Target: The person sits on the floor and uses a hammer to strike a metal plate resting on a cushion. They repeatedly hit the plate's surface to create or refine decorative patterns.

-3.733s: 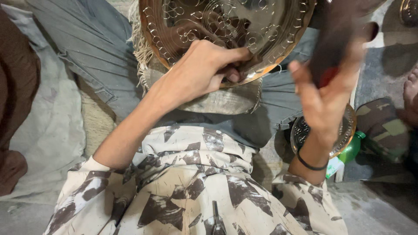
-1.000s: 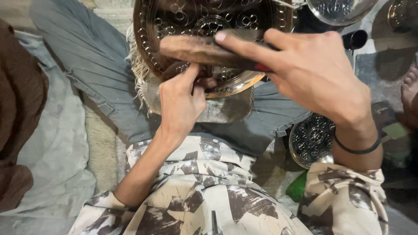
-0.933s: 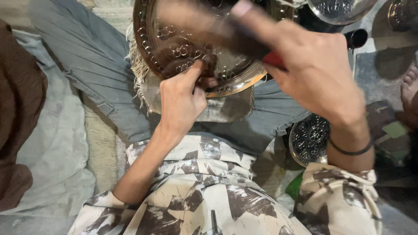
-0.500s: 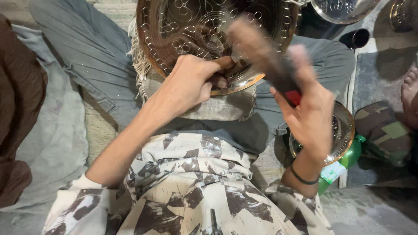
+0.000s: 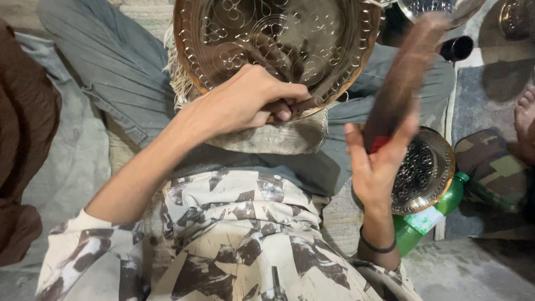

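Large round engraved brass tray (image 5: pixel 278 44) sits tilted on the lap, lower rim resting on a folded grey woven cloth pad (image 5: pixel 267 136) just under the left hand.

Left hand (image 5: pixel 245 103): fingers curled tight, pinching a small dark punch-like tool (image 5: pixel 295 107) against the tray's lower rim zone. Tip touches the metal; most of the tool is hidden in the fist.

Right hand (image 5: pixel 379 161): closed around the red-tipped end of a long dark wooden mallet (image 5: pixel 401 78), raised and motion-blurred, well clear of the tray, up and to the right of the left hand. Hands apart.

Handling judgement:
- Tray: thin stiff sheet metal, likely light for its span, polished, so slippery. Will dent rather than break. Best taken at the raised rim, both sides; the decorated face marks easily.
- Pad under it is soft and damps bounce.
- Punch: small, rigid, needs a firm pinch low near the tip to stop skating on the polished face.
- Mallet: rigid, head-heavy by the look; grip at the handle end suits swinging.

Nearby: smaller round pierced brass dish (image 5: pixel 423 173) just right of the right wrist, green plastic bottle (image 5: pixel 434 214) under it. Black band on the right wrist.
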A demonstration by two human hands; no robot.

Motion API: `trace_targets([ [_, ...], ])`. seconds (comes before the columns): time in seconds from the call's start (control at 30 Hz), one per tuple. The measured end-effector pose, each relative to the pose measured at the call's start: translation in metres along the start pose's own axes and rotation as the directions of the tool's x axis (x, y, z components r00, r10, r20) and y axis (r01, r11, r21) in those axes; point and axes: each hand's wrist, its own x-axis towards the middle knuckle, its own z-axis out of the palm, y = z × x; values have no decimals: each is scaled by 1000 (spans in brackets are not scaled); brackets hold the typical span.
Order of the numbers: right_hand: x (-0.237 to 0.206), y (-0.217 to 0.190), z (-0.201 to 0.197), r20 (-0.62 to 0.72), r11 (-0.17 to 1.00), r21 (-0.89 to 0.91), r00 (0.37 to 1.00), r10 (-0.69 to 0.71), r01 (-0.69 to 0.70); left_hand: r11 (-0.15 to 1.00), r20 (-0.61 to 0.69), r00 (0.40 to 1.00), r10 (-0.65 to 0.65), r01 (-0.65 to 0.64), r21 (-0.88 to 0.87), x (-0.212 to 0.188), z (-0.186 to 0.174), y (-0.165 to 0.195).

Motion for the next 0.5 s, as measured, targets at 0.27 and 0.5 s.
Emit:
trace_targets([
  [0.27,-20,9,14,140,994,-102,990,-12,27,999,127,992,-16,21,-35,2,-12,5],
  [0.5,-29,33,5,-64,931,326,979,194,-163,998,-40,998,53,-52,33,1,-10,2],
])
